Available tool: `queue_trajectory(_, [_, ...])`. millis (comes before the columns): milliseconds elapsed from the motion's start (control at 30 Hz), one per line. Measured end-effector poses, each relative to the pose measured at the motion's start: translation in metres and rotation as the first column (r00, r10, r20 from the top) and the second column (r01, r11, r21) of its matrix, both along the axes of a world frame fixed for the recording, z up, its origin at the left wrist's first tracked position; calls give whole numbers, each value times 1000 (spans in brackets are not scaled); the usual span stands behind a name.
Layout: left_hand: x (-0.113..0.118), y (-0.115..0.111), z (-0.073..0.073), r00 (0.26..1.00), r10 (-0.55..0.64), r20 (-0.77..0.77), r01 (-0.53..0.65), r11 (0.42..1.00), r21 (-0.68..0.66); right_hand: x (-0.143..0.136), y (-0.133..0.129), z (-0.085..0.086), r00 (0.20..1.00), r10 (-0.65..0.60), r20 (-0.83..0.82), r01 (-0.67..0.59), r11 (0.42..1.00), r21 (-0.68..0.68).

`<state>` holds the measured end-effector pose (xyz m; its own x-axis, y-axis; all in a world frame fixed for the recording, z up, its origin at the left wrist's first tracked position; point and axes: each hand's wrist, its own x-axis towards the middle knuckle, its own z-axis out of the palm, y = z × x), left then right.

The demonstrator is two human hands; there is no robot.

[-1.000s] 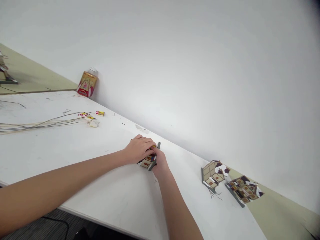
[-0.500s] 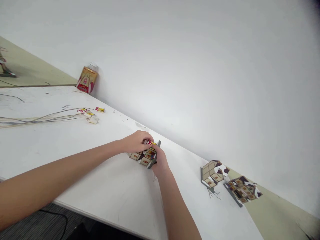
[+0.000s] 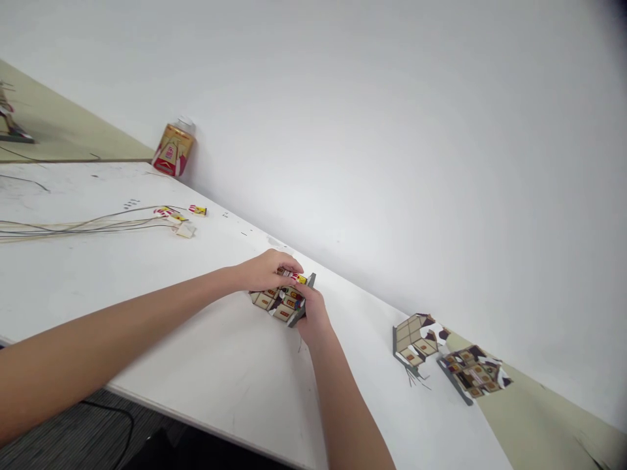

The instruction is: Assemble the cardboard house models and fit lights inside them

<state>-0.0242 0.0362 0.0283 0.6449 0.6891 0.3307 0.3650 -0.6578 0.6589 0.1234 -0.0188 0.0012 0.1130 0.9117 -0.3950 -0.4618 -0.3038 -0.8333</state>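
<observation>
A small model house (image 3: 283,312) with cream walls, orange windows and a grey base lies tipped on the white table, between my two hands. My left hand (image 3: 267,271) reaches over its upper side, with fingers closed round a small red-and-white striped, yellow piece (image 3: 298,278) against the house front. My right hand (image 3: 313,312) grips the house near its grey base, the thumb up close to the striped piece. The undersides of the fingers and part of the house are hidden.
Two more model houses, one (image 3: 416,339) beside another (image 3: 477,372), lie at the right. Similar striped pieces (image 3: 169,214) with long thin wires (image 3: 98,228) are at the left. A gold-and-red bottle (image 3: 174,149) stands by the wall. A cable (image 3: 128,427) hangs below the table edge.
The view has shifted slightly. My left hand has moved a little up along the house, and the house is turned slightly. Both hands keep their hold.
</observation>
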Motion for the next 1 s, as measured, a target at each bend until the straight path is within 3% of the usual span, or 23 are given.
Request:
queue_trajectory(467, [-1,1,-3,1000,-12,26,13,999,-50,0,1,-9,999,-23,43,22,999,38])
queue_trajectory(800, [0,1,0,997,23,78,-10,985,-170,-6,-5,0,994,-101,34,100,994,45])
queue_trajectory(1000, [0,3,-2,996,27,82,-16,990,-138,-4,-5,6,997,-67,48,65,997,42])
